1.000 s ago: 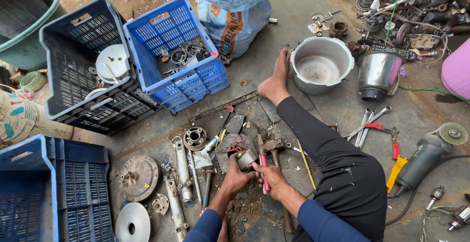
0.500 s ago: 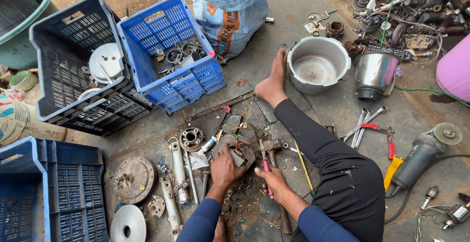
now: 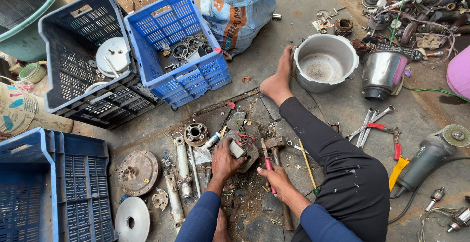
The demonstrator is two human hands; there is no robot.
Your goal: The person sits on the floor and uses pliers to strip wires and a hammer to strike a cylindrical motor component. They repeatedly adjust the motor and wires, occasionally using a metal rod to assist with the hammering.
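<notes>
Two bare hands work close together over a stone floor strewn with metal parts. The left hand has its grip closed around a small motor part with red and yellow wires sprouting from its top, pinning it against the floor. The right hand has its grip wrapped tight on the red handle of a screwdriver, whose metal end points up toward the motor part. Just beside the screwdriver lies a hammer, its head near the part and its wooden handle running back under the wrist. A yellow-handled tool lies just right of it, along the person's dark trouser leg, whose bare foot touches an aluminium pot. Left of the left hand lie a bearing housing, long metal shafts and a round metal cover plate. Farther out stand blue plastic crates, a steel mixer jar, spanners and an angle grinder.
</notes>
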